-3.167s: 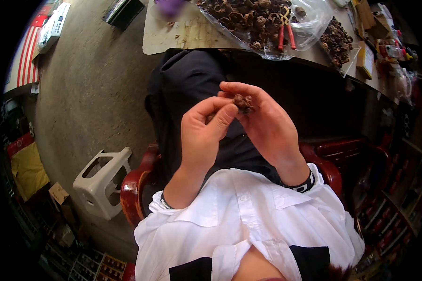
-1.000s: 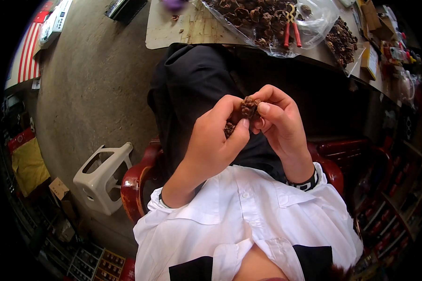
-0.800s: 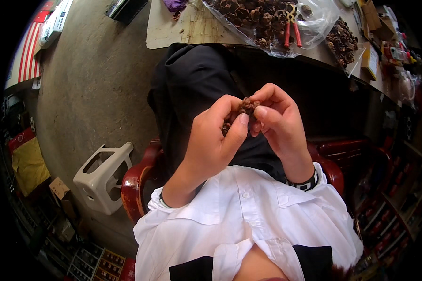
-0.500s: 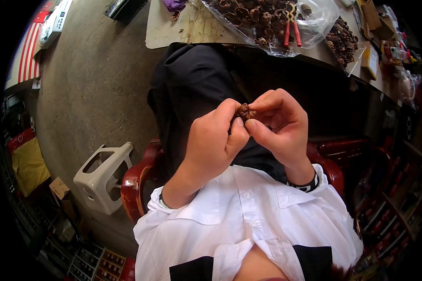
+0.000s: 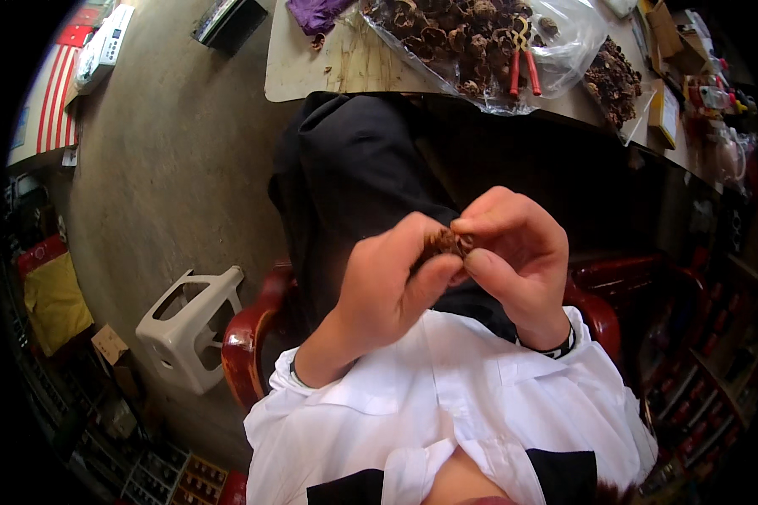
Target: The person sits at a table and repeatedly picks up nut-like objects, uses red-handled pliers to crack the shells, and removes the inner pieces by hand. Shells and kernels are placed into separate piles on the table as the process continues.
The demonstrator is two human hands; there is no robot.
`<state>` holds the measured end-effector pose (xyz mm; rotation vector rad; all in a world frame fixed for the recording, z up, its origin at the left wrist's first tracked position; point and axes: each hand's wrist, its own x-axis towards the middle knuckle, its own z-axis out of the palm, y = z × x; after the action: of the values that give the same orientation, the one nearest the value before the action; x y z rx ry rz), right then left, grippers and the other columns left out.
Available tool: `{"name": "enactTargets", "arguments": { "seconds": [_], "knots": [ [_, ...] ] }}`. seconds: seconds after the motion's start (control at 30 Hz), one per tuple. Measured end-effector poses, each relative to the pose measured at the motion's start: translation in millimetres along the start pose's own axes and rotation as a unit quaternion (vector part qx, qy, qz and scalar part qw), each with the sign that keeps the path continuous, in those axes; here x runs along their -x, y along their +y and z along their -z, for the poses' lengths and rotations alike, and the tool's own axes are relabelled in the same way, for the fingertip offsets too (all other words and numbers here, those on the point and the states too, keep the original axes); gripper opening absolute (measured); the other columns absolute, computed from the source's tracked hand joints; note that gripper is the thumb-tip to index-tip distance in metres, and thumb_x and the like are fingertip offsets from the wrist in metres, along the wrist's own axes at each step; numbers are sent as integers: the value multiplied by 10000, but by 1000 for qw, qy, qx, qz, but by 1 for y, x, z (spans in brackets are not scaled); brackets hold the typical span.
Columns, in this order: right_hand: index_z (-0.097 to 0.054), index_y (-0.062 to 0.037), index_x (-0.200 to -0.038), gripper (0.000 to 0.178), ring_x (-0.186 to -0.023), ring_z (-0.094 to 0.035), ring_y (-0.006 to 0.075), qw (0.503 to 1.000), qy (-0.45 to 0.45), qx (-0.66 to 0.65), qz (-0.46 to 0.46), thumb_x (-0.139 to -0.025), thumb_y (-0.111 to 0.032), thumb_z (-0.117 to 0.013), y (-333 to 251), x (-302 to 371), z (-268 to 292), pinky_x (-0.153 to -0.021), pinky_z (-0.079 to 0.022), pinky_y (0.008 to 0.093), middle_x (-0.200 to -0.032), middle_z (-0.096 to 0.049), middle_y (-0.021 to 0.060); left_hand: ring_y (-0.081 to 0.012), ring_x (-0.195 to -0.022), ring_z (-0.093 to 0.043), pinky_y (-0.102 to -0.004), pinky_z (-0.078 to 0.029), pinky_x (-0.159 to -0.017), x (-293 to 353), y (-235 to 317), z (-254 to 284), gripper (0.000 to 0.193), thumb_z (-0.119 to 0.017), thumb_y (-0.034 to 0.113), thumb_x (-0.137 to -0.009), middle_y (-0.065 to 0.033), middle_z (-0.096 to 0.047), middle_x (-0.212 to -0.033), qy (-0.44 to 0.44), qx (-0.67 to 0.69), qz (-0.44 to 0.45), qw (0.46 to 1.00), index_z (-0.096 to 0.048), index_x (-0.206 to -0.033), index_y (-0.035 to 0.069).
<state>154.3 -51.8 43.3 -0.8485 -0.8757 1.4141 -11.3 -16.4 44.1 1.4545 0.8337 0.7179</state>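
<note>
Above my lap, both hands pinch a small, dark brown, wrinkled walnut kernel (image 5: 451,242). The thumb and fingers of my left hand (image 5: 387,273) are closed on its left side. My right hand (image 5: 526,252) grips the right side between thumb and forefinger. Fingers partly cover the kernel, so its full outline is hidden. Beyond my knees, a pair of nutcracker pliers (image 5: 524,67) with red handles lies on a clear plastic bag (image 5: 556,63), near a heap of broken walnut shells (image 5: 446,38).
The table (image 5: 328,63) spans the far side. It also bears a purple cloth (image 5: 318,10) and a dark brown pile of nut pieces (image 5: 616,84) at right. A beige plastic stool (image 5: 173,324) stands left of my reddish wooden chair (image 5: 248,337).
Both hands with the kernel have shifted slightly nearer and to the right in the picture. The kernel has turned between the fingers, and the table edge appears a little lower.
</note>
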Motion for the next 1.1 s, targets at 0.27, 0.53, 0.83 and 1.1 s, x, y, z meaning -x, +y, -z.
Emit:
{"name": "enactTargets", "arguments": {
  "seconds": [0.27,0.53,0.83,1.1],
  "knots": [
    [-571,65,-1077,254,-763,-627,132,989,-13,-129,-69,-826,46,-609,-26,4,-9,-640,-542,239,-966,-555,117,-181,-674,-660,-259,-512,-638,4,30,1,119,-528,-38,-808,-105,-653,-763,-57,68,-23,996,-546,-926,-30],
    [-569,58,-1075,219,-701,-652,129,980,31,-141,-137,-859,21,-583,-18,-2,-11,-647,-547,238,-856,-591,72,-15,-494,-391,-167,-296,-456,-1,29,-4,379,-418,317,-990,11,-516,-616,15,156,63,986,-556,-874,-16],
    [-556,15,-1086,215,-815,-581,94,996,37,-24,-75,-884,-5,-484,2,-9,0,-685,-503,232,-950,-547,64,-88,-596,-537,-216,-411,-544,-10,3,-14,219,-569,174,-931,-56,-601,-716,90,21,18,996,-580,-796,1],
    [-548,-53,-941,249,-804,-555,155,810,219,-487,-243,-985,-218,-366,49,-27,18,-801,-483,291,-890,-564,42,-251,-811,-522,-344,-394,-744,-57,-36,-55,287,-539,288,-931,-102,-567,-813,155,-296,-209,919,-567,-813,28]
  ]
}}
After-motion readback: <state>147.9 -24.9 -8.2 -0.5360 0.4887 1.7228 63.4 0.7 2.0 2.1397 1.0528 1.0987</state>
